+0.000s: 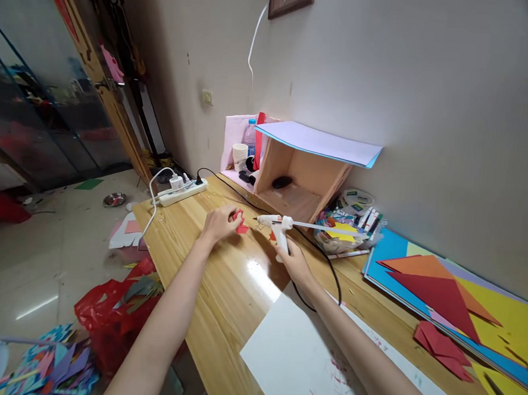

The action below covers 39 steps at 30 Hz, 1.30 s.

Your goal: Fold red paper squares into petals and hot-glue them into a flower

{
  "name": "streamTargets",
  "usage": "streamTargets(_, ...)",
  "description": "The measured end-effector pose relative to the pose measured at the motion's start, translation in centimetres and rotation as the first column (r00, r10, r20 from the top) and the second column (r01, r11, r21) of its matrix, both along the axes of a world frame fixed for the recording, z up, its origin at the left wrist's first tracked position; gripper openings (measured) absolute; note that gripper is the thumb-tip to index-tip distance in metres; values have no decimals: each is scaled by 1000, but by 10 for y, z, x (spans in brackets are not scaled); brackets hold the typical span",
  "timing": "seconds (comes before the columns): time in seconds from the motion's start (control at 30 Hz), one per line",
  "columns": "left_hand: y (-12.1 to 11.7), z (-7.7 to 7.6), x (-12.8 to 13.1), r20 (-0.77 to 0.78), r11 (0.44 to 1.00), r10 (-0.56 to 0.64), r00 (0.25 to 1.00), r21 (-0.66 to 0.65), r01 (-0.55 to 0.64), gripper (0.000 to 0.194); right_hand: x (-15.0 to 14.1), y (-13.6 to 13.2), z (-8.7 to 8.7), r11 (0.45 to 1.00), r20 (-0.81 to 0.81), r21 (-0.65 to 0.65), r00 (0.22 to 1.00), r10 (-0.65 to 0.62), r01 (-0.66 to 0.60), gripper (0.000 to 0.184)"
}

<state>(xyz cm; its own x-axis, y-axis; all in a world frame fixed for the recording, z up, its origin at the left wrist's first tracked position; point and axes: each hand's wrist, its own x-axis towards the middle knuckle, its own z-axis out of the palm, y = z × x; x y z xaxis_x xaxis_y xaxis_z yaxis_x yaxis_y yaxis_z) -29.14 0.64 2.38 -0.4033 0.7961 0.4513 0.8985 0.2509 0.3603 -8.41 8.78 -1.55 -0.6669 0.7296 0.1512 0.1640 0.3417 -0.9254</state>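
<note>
My left hand (220,221) is closed in a pinch on a small red paper piece (240,223), held just above the wooden table (222,290). My right hand (293,262) grips the handle of a white hot glue gun (277,223). The gun's nozzle points left toward the red piece, a short gap away. A glue stick juts out of the gun's back to the right. Its black cable (331,273) runs over the table past my right wrist.
A white power strip (181,191) with plugs lies at the table's far left end. A wooden box (298,185) topped with pale paper stands against the wall. Coloured paper sheets (455,292) lie right, a white sheet (299,354) near me, a red bag (113,319) on the floor.
</note>
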Motion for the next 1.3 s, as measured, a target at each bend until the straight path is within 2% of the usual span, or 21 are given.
streamTargets(0.17, 6, -5, 13, -64, 991, -133, 989, -33, 131, 25, 43, -19, -3, 1000, 8, 31, 1000, -4, 4, 31)
streamTargets(0.3, 10, -10, 22, -96, 981, -196, 976, -36, 193, 28, 56, -27, -2, 999, 36, 25, 999, 40, -41, 31)
streamTargets(0.77, 11, -7, 28, -209, 960, -251, 945, 67, 270, 31, 56, -22, -6, 999, 62, -52, 998, 4, 0, 34)
streamTargets(1.07, 11, -7, 28, -236, 956, -245, 941, 104, 275, 29, 54, -22, -6, 1000, 126, -12, 992, 14, -13, 38)
streamTargets(1.3, 11, -6, 27, -233, 960, -234, 944, 100, 262, 29, 54, -23, -3, 1000, 118, 6, 993, 21, -22, 38)
